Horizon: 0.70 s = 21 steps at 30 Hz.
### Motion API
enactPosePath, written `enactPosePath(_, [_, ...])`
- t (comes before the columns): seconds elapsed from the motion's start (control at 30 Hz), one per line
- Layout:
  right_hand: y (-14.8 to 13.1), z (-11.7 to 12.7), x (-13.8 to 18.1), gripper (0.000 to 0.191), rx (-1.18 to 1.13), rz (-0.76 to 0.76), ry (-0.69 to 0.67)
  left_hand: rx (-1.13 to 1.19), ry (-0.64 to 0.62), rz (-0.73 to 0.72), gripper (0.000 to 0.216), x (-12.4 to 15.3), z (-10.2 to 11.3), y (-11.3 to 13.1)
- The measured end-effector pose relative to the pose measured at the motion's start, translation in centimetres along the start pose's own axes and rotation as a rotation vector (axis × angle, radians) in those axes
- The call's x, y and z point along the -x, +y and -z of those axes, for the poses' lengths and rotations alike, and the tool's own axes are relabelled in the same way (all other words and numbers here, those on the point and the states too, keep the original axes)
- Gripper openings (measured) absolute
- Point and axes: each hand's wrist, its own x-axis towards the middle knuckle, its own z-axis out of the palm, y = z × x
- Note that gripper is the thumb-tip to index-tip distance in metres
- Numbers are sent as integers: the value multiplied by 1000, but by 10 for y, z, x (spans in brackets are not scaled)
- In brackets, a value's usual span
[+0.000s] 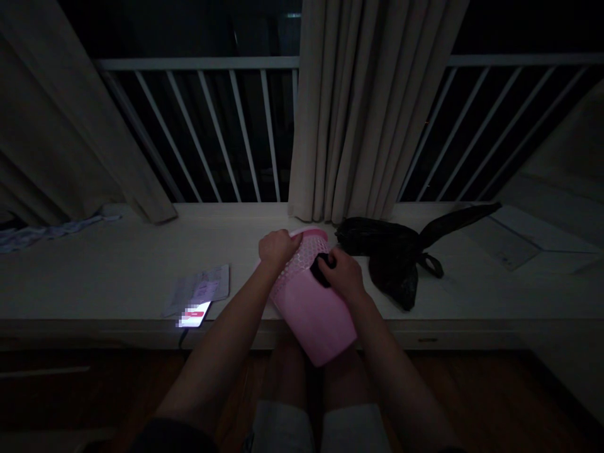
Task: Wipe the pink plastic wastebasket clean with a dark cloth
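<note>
A pink plastic wastebasket [318,318], with a perforated band near its rim, lies tilted over the ledge's front edge, its base towards my legs. My left hand [278,247] is closed round the basket near the rim. In my right hand [344,272] is a bunched black cloth [321,269], pressed against the basket's side; the fingers partly hide it. Just right of the basket rests a knotted black plastic bag [394,251], filled with something I cannot make out, one loose end sticking up.
A lit phone [194,313] with a cable lies on papers [219,280] at the front of the pale ledge [117,277]. Curtains [349,113] and white railings [202,63] stand behind. A pale box-like object [547,242] sits at the right.
</note>
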Motion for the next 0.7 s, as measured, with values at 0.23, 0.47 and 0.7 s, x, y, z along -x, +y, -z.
enactPosePath(0.23, [0,-1,4,27,-77,212,-44,-17,20,4,65,0,-3,-4])
enactPosePath(0.47, [-8,-3,10,35,-31,406,30,-15,-8,17,66,3,1,-3])
enactPosePath(0.7, [-6,-8,8,37,-11,445,-46,-12,-14,31,67,2,2,-1])
